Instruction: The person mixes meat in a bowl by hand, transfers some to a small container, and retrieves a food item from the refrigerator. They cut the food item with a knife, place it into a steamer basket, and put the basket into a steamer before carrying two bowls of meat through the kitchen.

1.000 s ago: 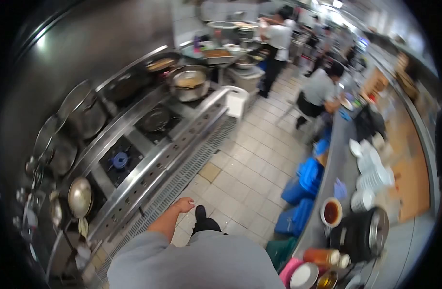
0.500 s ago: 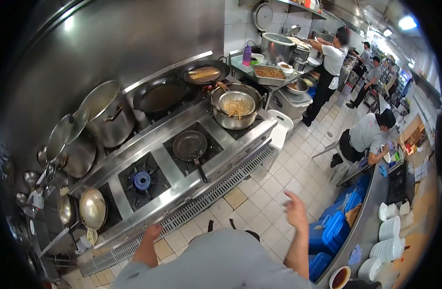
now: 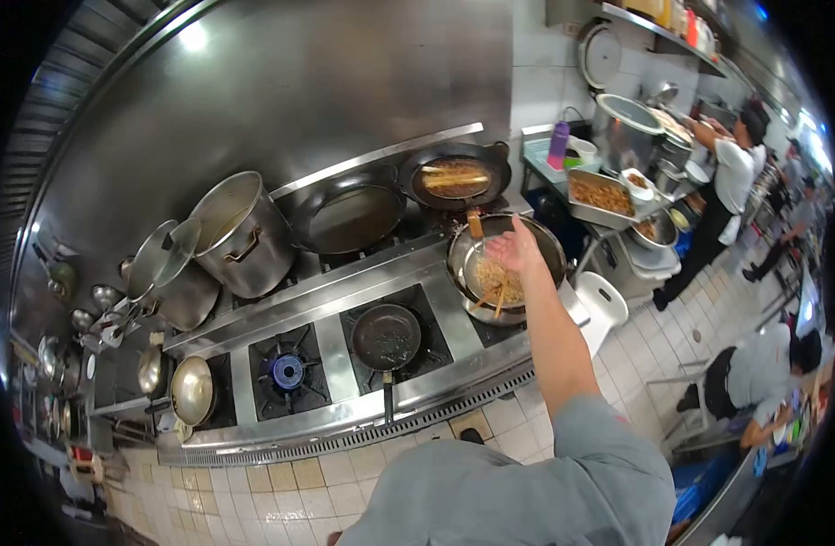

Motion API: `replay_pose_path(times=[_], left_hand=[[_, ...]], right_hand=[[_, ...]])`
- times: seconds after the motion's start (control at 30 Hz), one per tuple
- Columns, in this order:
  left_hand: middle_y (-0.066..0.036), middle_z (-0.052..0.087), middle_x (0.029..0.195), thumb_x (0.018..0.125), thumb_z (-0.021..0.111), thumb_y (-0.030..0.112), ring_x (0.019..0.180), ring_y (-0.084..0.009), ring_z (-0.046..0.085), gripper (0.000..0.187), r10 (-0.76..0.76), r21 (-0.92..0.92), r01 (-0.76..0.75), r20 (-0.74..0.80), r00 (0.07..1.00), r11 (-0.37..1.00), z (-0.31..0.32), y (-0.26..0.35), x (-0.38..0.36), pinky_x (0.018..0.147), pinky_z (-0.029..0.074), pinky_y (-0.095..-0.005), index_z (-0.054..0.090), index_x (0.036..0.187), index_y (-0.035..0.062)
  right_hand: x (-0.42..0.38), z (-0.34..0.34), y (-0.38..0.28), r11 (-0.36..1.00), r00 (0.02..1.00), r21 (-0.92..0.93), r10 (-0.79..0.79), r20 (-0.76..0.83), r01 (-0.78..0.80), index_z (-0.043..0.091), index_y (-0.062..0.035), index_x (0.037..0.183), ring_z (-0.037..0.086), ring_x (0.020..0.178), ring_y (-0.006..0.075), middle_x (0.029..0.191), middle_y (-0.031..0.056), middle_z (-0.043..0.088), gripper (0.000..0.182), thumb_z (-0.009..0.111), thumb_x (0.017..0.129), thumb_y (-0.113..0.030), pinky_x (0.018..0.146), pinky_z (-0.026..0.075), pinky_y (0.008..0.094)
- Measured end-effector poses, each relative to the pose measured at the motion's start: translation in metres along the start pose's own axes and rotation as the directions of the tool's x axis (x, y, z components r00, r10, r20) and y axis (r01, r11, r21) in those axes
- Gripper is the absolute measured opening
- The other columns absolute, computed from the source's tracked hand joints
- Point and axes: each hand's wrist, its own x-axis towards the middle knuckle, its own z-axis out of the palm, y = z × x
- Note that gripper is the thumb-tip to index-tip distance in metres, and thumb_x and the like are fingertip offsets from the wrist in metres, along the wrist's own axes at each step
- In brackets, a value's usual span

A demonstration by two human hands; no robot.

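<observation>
My right hand (image 3: 516, 248) reaches out over a metal strainer (image 3: 473, 264), its fingers apart and just right of the strainer's wooden handle (image 3: 475, 224). Golden, crumbly food (image 3: 496, 276) lies in the strainer, with two thin wooden sticks (image 3: 501, 297) leaning in it. The strainer sits in a wide steel pot (image 3: 552, 250) at the right end of the stove. Behind it, a dark wok (image 3: 417, 182) holds long golden pieces in oil. My left hand is out of view.
A black frying pan (image 3: 386, 335) rests on a front burner, handle toward me. Left of it a burner (image 3: 287, 371) shows a blue flame. Tall stockpots (image 3: 245, 250) stand at the back left. A white stool (image 3: 601, 305) adjoins the stove. People work at the right.
I have turned and moved closer to the stove's right end. My right hand has swung from my side out over the strainer. My left hand has left the view.
</observation>
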Motion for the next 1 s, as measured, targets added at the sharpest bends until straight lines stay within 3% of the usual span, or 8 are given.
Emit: replay_pose_path(times=[0.23, 0.5, 0.73, 0.8, 0.87, 0.93, 0.97, 1.0], left_hand=[[-0.011, 0.07, 0.103, 0.093, 0.066, 0.031, 0.092, -0.0272, 0.068, 0.036, -0.064, -0.197, 0.052, -0.053, 0.997, 0.979, 0.076, 0.083, -0.067, 0.072, 0.056, -0.0472, 0.064, 0.121, 0.009], [-0.01, 0.069, 0.102, 0.094, 0.065, 0.032, 0.09, -0.0268, 0.067, 0.038, -0.099, -0.258, 0.085, -0.045, 0.994, 0.962, 0.11, 0.114, -0.1, 0.07, 0.055, -0.0464, 0.063, 0.124, 0.0089], [-0.009, 0.069, 0.101, 0.095, 0.063, 0.032, 0.088, -0.0265, 0.067, 0.04, -0.16, -0.626, 0.053, -0.116, 0.98, 0.778, 0.116, 0.098, -0.102, 0.069, 0.055, -0.0457, 0.062, 0.127, 0.0088], [-0.009, 0.067, 0.099, 0.095, 0.064, 0.032, 0.082, -0.0263, 0.065, 0.047, 0.057, -0.315, -0.117, -0.193, 0.98, 0.942, 0.104, 0.122, -0.097, 0.063, 0.053, -0.0443, 0.057, 0.136, 0.0086], [-0.01, 0.067, 0.1, 0.095, 0.064, 0.032, 0.082, -0.0261, 0.065, 0.049, -0.022, -0.385, -0.059, -0.204, 0.979, 0.921, 0.101, 0.165, -0.087, 0.061, 0.053, -0.0433, 0.056, 0.137, 0.008], [-0.011, 0.067, 0.101, 0.095, 0.064, 0.033, 0.081, -0.026, 0.066, 0.051, -0.13, -0.444, 0.027, -0.203, 0.971, 0.896, 0.101, 0.159, -0.102, 0.059, 0.053, -0.0423, 0.055, 0.138, 0.0073], [-0.012, 0.068, 0.103, 0.095, 0.065, 0.032, 0.081, -0.0262, 0.066, 0.05, -0.114, -0.423, 0.016, -0.208, 0.972, 0.906, 0.098, 0.167, -0.098, 0.059, 0.053, -0.0421, 0.056, 0.138, 0.0071], [-0.012, 0.068, 0.105, 0.095, 0.065, 0.031, 0.082, -0.0264, 0.067, 0.05, -0.103, -0.413, 0.009, -0.205, 0.973, 0.911, 0.106, 0.176, -0.096, 0.06, 0.054, -0.0419, 0.056, 0.137, 0.0068]], right_hand=[[0.069, 0.045, 0.014, 0.899, 0.988, -0.436, 0.106, 0.111, -0.048, 0.056, -0.0025, 0.082, 0.058, 0.056, 0.0193, 0.068, 0.0076, 0.058, 0.019, 0.059, 0.096, -0.013, 0.045, 0.049, 0.0355], [0.084, -0.019, -0.032, 0.453, 0.971, -0.86, -0.153, 0.182, 0.233, 0.057, 0.0007, 0.089, 0.054, 0.049, 0.0193, 0.069, 0.0088, 0.057, 0.01, 0.058, 0.094, -0.008, 0.043, 0.047, 0.0387], [0.065, -0.045, -0.082, 0.407, 0.968, -0.879, -0.153, 0.201, 0.247, 0.055, 0.0039, 0.104, 0.055, 0.047, 0.0187, 0.071, 0.0093, 0.059, 0.017, 0.058, 0.095, -0.011, 0.041, 0.045, 0.0364], [0.047, -0.047, -0.08, 0.235, 0.955, -0.939, -0.218, 0.201, 0.251, 0.055, 0.0033, 0.106, 0.055, 0.046, 0.0182, 0.069, 0.0079, 0.059, 0.018, 0.058, 0.095, -0.01, 0.042, 0.046, 0.0357], [0.069, -0.055, -0.1, 0.485, 0.968, -0.838, -0.146, 0.205, 0.251, 0.055, 0.0037, 0.108, 0.057, 0.046, 0.0203, 0.068, 0.0095, 0.06, 0.02, 0.058, 0.093, -0.009, 0.042, 0.047, 0.0368], [0.064, -0.06, -0.088, 0.169, 0.961, -0.949, -0.127, 0.246, 0.266, 0.055, 0.0049, 0.109, 0.059, 0.046, 0.0222, 0.068, 0.0122, 0.061, 0.022, 0.059, 0.092, -0.008, 0.041, 0.047, 0.0383], [0.07, -0.066, -0.104, 0.497, 0.958, -0.819, -0.144, 0.248, 0.287, 0.054, 0.0065, 0.106, 0.06, 0.046, 0.0227, 0.068, 0.0136, 0.061, 0.021, 0.059, 0.09, -0.006, 0.039, 0.046, 0.0393], [0.084, -0.073, -0.109, 0.488, 0.953, -0.819, -0.149, 0.264, 0.303, 0.054, 0.0065, 0.106, 0.06, 0.046, 0.0227, 0.068, 0.0136, 0.061, 0.021, 0.059, 0.09, -0.006, 0.039, 0.046, 0.0393]])
